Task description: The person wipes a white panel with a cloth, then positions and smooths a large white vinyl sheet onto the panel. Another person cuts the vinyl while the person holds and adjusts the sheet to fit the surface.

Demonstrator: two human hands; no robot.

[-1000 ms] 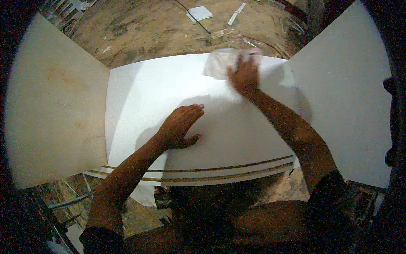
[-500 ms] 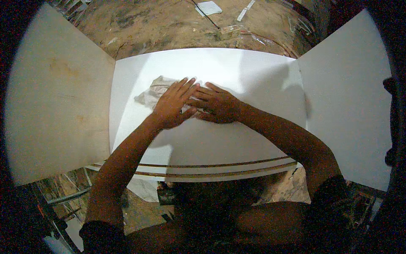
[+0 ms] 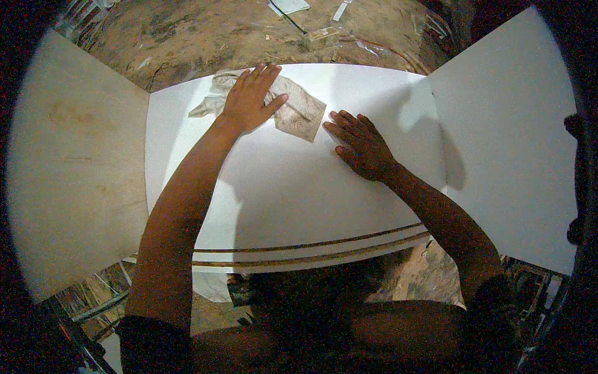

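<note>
A crumpled pale beige cloth lies toward the back of a white board, its right part spread flatter. My left hand lies open over the cloth, fingers stretched toward the board's far edge and thumb out to the right. Just right of the cloth, my right hand is open on or just over the bare white surface, holding nothing, with fingers slightly bent. Two brown strips run along the board's near edge.
Upright panels stand at the left and right ends of the board. Beyond it, the dirty floor holds a wooden block, a cable, paper and scraps. Dark rails show at the lower left.
The cloth has gone from the back right to left of centre, then slightly farther back. My left hand has moved forward onto it; my right hand has come off it, back rightward.
</note>
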